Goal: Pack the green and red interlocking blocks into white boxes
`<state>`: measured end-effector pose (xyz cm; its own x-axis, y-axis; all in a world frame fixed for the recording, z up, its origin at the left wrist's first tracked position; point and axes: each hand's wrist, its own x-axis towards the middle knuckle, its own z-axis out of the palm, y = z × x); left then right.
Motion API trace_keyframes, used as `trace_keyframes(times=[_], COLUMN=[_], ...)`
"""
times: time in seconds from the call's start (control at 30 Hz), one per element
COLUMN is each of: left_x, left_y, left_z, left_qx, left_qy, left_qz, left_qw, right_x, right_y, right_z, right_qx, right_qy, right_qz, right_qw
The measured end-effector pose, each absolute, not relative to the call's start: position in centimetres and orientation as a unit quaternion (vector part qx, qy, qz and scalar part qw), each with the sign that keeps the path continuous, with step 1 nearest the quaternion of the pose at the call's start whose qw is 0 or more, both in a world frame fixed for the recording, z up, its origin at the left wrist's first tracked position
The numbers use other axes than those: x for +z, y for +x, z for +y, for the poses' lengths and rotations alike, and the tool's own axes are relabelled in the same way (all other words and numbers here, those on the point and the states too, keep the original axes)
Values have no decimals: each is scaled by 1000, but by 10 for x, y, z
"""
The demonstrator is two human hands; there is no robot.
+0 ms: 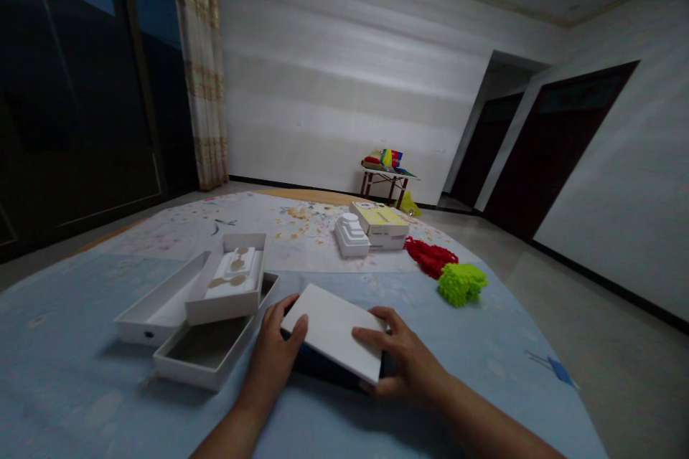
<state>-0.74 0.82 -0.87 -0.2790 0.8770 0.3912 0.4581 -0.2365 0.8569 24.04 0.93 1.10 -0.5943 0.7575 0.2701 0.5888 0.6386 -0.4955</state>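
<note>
A flat white box (336, 330) lies tilted on the blue sheet just in front of me, over something dark beneath it. My left hand (273, 358) grips its left end, thumb on top. On its right end rests my right hand (405, 358), with the fingers curled over the top and edge. Just to the left stand open white box parts: a long tray (156, 308), a lower tray (207, 355) and an insert tray (231, 276) holding white moulded pieces.
Further back on the sheet stand a white stepped foam piece (352, 235) and a yellow-topped box (381, 224). Red (429, 257) and green (461, 282) knobbly items lie to the right. A small table (386, 176) with colourful things stands by the far wall. Bare floor lies right.
</note>
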Motion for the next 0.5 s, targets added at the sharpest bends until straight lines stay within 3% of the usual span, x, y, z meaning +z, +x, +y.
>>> trace_keyframes(times=[0.27, 0.5], left_x=[-7, -16], left_y=[-8, 4], left_z=[10, 3], left_qx=[597, 590], left_qy=[497, 530], left_qz=[594, 571], left_qw=[209, 212], right_x=[-4, 27], right_y=[225, 192], right_z=[31, 87], right_qx=[153, 49], right_qy=[-385, -492], right_qz=[-858, -810], right_qw=[303, 314])
